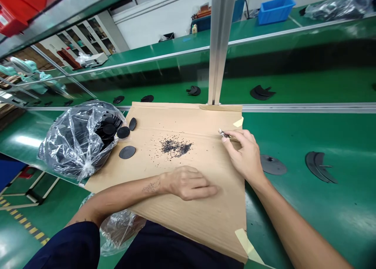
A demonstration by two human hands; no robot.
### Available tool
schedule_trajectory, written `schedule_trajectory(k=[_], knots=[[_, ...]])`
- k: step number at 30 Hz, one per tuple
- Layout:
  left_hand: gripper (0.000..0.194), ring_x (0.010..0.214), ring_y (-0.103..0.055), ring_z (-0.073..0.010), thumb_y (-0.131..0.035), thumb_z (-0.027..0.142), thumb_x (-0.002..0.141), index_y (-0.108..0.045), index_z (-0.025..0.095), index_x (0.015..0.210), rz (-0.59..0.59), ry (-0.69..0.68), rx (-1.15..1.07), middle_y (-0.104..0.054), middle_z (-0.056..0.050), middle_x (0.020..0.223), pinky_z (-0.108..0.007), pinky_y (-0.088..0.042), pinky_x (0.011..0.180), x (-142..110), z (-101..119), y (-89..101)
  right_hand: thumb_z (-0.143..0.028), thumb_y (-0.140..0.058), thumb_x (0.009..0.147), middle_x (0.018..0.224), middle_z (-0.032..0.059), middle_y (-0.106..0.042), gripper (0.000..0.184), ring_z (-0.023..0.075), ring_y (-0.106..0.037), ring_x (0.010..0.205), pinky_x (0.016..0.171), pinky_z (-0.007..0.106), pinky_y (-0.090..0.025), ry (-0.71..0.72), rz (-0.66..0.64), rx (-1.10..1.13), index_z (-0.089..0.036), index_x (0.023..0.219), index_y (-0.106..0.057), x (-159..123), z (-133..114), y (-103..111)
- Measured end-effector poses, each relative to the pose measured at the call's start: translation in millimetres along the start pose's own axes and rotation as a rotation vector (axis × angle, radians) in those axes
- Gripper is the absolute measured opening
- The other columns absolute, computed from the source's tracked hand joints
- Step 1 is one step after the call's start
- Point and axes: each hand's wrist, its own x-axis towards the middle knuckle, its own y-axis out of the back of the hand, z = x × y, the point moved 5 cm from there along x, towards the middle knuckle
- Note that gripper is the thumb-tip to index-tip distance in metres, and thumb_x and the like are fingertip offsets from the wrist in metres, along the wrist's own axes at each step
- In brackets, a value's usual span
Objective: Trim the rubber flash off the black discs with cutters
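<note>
My right hand (245, 151) pinches a small shiny metal tool that looks like a nail clipper (223, 134), just above the right side of the cardboard sheet (217, 222). Low over the middle of the sheet, my left hand (189, 183) has its fingers curled closed; whatever they may hold is hidden. Beyond it lies a scattered heap of tiny black bits (176, 147). Black round discs (127, 152) rest at the sheet's left, beside a clear plastic bag (79, 139) with more discs inside. A flat dark oval piece (273, 165) lies right of my right wrist.
A black curved part (317, 166) lies on the green table at the right. More black parts (261, 92) sit on the green belt behind the metal rail (308, 107). An upright metal post (219, 46) stands at the sheet's far edge. Tape (248, 245) marks its near right corner.
</note>
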Motion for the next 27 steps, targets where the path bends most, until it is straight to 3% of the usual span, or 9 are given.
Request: schedule_trajectory(k=[2,5,8,11,12,16,19,23,27], knots=[[0.013,0.047,-0.054,-0.0081,-0.055,0.017,0.099,-0.068,0.018,0.099,0.046,0.078,-0.002,-0.061,0.004,0.057,-0.023,-0.044,0.049,1.0,-5.9,4.3,-0.039,-0.055,0.095,0.104,0.0078,-0.067,0.026,0.0261,-0.060,0.099,0.090,0.042,-0.047,-0.003,-0.007,-0.003,-0.024,0.107,-0.072,-0.2,-0.3,-0.2],[0.032,0.046,-0.052,-0.0072,-0.051,0.031,0.102,-0.068,0.018,0.078,0.098,0.276,0.024,-0.060,0.004,0.055,-0.022,-0.041,0.051,1.8,-37.0,15.8,-0.038,-0.054,0.095,0.104,0.0083,-0.067,0.026,0.0265,-0.059,0.099,0.090,0.042,-0.046,-0.002,-0.021,-0.014,-0.023,0.108,-0.072,-0.9,-0.8,-0.9],[0.044,0.048,-0.050,-0.0086,-0.048,0.037,0.102,-0.066,0.017,0.067,0.159,0.641,0.077,-0.058,0.002,0.053,-0.023,-0.037,0.052,-1.2,-99.1,34.1,-0.038,-0.053,0.096,0.104,0.0087,-0.066,0.026,0.0270,-0.059,0.098,0.087,0.042,-0.045,0.006,-0.043,-0.058,-0.023,0.108,-0.071,-2.1,-0.8,-2.0],[0.030,0.060,-0.056,-0.0111,-0.057,0.032,0.095,-0.070,0.016,0.073,0.216,1.115,0.061,-0.063,0.000,0.064,-0.023,-0.040,0.061,-14.2,-175.1,48.6,-0.037,-0.052,0.097,0.103,0.0085,-0.066,0.026,0.0270,-0.057,0.096,0.083,0.041,-0.042,0.044,-0.092,-0.147,-0.023,0.108,-0.070,-4.0,-0.8,-4.6],[0.025,0.065,-0.059,-0.0121,-0.059,0.029,0.093,-0.070,0.015,0.076,0.223,1.179,0.066,-0.066,-0.001,0.070,-0.023,-0.041,0.065,-16.1,-196.9,51.3,-0.035,-0.051,0.097,0.102,0.0085,-0.065,0.025,0.0269,-0.057,0.095,0.082,0.040,-0.041,0.067,-0.114,-0.186,-0.023,0.108,-0.070,-4.9,-1.1,-5.8],[0.014,0.070,-0.063,-0.0154,-0.060,0.019,0.089,-0.071,0.013,0.082,0.207,1.335,0.051,-0.070,-0.003,0.080,-0.025,-0.046,0.071,-24.7,-269.2,46.7,-0.029,-0.054,0.095,0.105,0.0099,-0.064,0.020,0.0268,-0.053,0.096,0.082,0.040,-0.037,0.182,-0.208,-0.371,-0.020,0.103,-0.070,-8.8,-4.3,-11.3],[0.011,0.085,-0.067,-0.0183,-0.063,0.020,0.089,-0.071,0.012,0.090,0.200,1.445,0.026,-0.072,-0.005,0.088,-0.028,-0.050,0.083,-32.1,-305.8,30.1,-0.027,-0.057,0.094,0.107,0.0104,-0.063,0.016,0.0265,-0.050,0.098,0.084,0.039,-0.036,0.212,-0.256,-0.455,-0.018,0.100,-0.069,-10.8,-7.5,-12.3],[0.026,0.093,-0.068,-0.0179,-0.062,0.034,0.097,-0.065,0.012,0.109,0.175,1.580,-0.040,-0.069,-0.007,0.104,-0.037,-0.057,0.087,-38.6,-334.5,1.3,-0.026,-0.059,0.095,0.107,0.0104,-0.062,0.015,0.0259,-0.049,0.099,0.085,0.038,-0.035,0.219,-0.294,-0.492,-0.017,0.102,-0.068,-12.3,-11.4,-11.3],[0.030,0.101,-0.066,-0.0199,-0.062,0.035,0.098,-0.063,0.013,0.117,0.195,1.621,-0.078,-0.066,-0.009,0.115,-0.040,-0.059,0.089,-44.9,-344.2,-12.0,-0.025,-0.059,0.095,0.107,0.0108,-0.061,0.014,0.0264,-0.050,0.099,0.085,0.039,-0.036,0.215,-0.301,-0.495,-0.017,0.102,-0.068,-12.6,-11.9,-10.6]])
